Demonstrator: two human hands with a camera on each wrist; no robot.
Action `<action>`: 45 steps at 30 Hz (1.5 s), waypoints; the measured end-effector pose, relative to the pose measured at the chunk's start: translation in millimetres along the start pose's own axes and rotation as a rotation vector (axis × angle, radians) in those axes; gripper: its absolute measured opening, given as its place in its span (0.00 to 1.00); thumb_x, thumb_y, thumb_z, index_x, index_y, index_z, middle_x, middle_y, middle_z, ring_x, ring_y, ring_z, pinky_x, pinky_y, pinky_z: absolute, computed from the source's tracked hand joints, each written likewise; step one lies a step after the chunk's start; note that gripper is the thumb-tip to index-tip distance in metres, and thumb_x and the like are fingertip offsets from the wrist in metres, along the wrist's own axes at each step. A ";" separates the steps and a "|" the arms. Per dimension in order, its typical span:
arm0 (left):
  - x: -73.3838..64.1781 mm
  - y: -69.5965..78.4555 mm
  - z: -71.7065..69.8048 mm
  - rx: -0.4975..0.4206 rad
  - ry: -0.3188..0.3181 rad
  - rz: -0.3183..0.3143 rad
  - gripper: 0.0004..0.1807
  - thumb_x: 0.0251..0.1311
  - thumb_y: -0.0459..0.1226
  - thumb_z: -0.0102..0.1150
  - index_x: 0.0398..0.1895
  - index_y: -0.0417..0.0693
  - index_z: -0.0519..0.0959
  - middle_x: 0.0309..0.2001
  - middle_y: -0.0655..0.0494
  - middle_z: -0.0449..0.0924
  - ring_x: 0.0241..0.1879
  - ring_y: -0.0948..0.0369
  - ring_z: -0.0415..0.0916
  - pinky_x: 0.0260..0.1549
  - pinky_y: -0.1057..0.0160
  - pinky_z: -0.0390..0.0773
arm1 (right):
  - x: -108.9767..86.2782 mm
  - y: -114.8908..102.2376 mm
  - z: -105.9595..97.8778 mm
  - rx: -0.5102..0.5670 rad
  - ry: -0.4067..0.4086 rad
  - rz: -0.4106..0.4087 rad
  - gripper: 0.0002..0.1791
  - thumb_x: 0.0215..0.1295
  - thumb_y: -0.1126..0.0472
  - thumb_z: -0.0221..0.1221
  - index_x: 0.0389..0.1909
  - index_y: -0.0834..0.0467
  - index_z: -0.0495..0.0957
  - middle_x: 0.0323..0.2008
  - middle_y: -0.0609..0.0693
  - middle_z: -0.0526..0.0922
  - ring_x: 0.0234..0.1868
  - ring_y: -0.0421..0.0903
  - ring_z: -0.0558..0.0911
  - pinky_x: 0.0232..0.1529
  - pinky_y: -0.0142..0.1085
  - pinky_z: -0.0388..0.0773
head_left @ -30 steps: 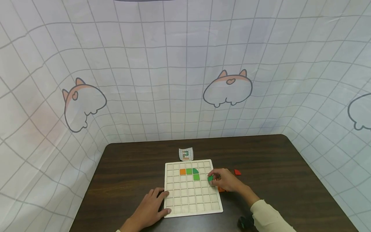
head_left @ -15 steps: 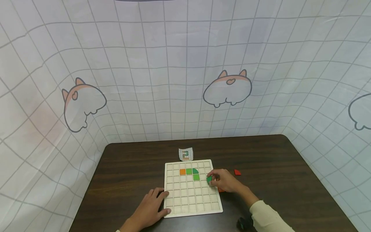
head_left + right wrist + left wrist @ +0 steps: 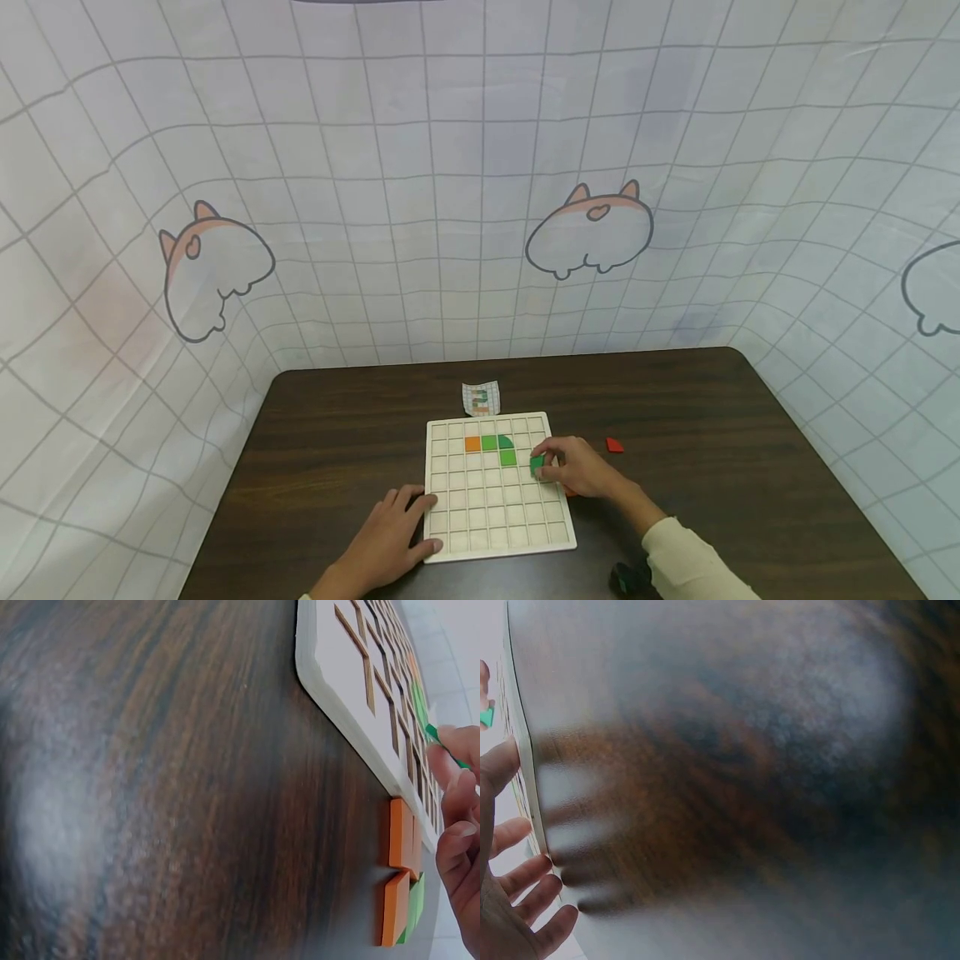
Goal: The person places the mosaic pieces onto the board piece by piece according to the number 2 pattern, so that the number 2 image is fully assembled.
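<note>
A white grid board (image 3: 480,518) lies on the dark wooden table. My left hand (image 3: 381,540) rests at its left edge, thumb and fingers spread along the rim. Over the board's right side, my right hand (image 3: 583,469) pinches a dark green tile (image 3: 537,465) between thumb and fingertips; the tile also shows between the fingers in the right wrist view. Set in the grid's upper part are an orange square tile (image 3: 472,444), a light green tile (image 3: 490,442), a dark green rounded-corner tile (image 3: 506,442) and, below that, another light green tile (image 3: 507,457).
Behind the board lies a small paper card (image 3: 481,400) with a coloured grid pattern. A red rounded-corner tile (image 3: 614,445) sits to the right. Orange tiles (image 3: 401,832) and a light green tile (image 3: 413,904) lie beside the board's right edge. A black object (image 3: 624,579) is near the right sleeve.
My right hand has shifted slightly left over the board with the dark green tile. The left hand stays in place.
</note>
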State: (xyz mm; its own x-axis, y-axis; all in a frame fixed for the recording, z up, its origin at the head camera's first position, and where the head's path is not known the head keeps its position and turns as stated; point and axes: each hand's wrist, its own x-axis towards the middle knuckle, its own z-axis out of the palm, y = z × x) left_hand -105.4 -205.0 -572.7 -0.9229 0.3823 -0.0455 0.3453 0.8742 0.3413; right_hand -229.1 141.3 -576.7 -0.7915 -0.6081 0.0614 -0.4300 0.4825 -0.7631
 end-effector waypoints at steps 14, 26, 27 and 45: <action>-0.9 -0.3 0.0 -0.001 -0.006 0.006 0.34 0.64 0.58 0.61 0.68 0.53 0.71 0.65 0.47 0.68 0.60 0.49 0.70 0.53 0.41 0.72 | 6.0 -2.9 10.8 0.094 -0.021 0.022 0.12 0.65 0.63 0.66 0.48 0.61 0.83 0.33 0.48 0.81 0.15 0.32 0.70 0.18 0.29 0.71; -0.2 -1.3 1.6 0.016 0.006 0.008 0.34 0.64 0.58 0.61 0.68 0.53 0.72 0.65 0.47 0.69 0.59 0.49 0.70 0.53 0.42 0.73 | 7.9 -11.1 16.7 0.076 -0.021 0.039 0.10 0.65 0.63 0.66 0.47 0.59 0.83 0.33 0.47 0.79 0.22 0.34 0.72 0.23 0.29 0.70; 0.0 -1.5 1.7 0.017 0.003 0.004 0.34 0.64 0.58 0.61 0.68 0.53 0.71 0.65 0.48 0.69 0.59 0.50 0.70 0.53 0.42 0.73 | 8.1 -11.4 17.3 0.076 -0.022 0.040 0.11 0.65 0.63 0.66 0.47 0.59 0.84 0.33 0.46 0.79 0.23 0.34 0.72 0.23 0.29 0.70; 1.6 -2.4 1.5 0.009 -0.027 -0.007 0.34 0.64 0.59 0.60 0.69 0.54 0.71 0.66 0.48 0.68 0.60 0.49 0.70 0.54 0.41 0.72 | 10.2 -9.3 27.1 0.022 -0.008 -0.012 0.10 0.66 0.62 0.65 0.47 0.57 0.84 0.33 0.43 0.80 0.34 0.37 0.75 0.37 0.30 0.74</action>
State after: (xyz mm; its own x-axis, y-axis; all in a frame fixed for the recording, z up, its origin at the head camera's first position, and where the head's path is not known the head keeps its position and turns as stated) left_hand -107.5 -206.0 -575.0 -0.9203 0.3842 -0.0733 0.3407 0.8795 0.3321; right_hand -221.4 113.6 -586.4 -0.7829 -0.6186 0.0658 -0.4296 0.4610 -0.7765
